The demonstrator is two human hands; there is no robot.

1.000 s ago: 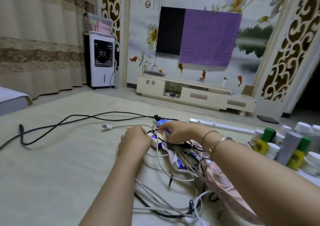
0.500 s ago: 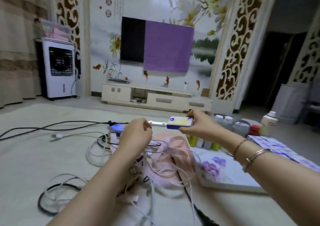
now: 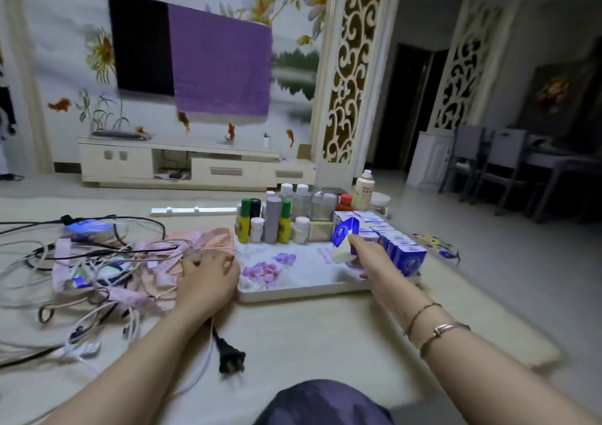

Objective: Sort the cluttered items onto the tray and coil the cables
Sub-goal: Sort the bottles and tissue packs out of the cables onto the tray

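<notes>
The right hand (image 3: 368,258) reaches over the tray (image 3: 293,289), fingers pinching a small blue-and-white box (image 3: 344,239) beside the row of boxes. The left hand (image 3: 208,278), fingers loosely curled, rests on tangled cables (image 3: 65,261) left of the tray.

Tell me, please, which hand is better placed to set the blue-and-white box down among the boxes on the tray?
The right hand: it already holds the blue-and-white box over the tray, beside the row of boxes. The left hand rests by the cables.

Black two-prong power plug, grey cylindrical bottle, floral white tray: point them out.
Black two-prong power plug (image 3: 230,358), head view, plug body.
Grey cylindrical bottle (image 3: 273,220), head view, mid-side.
Floral white tray (image 3: 293,293), head view, near rim.
</notes>
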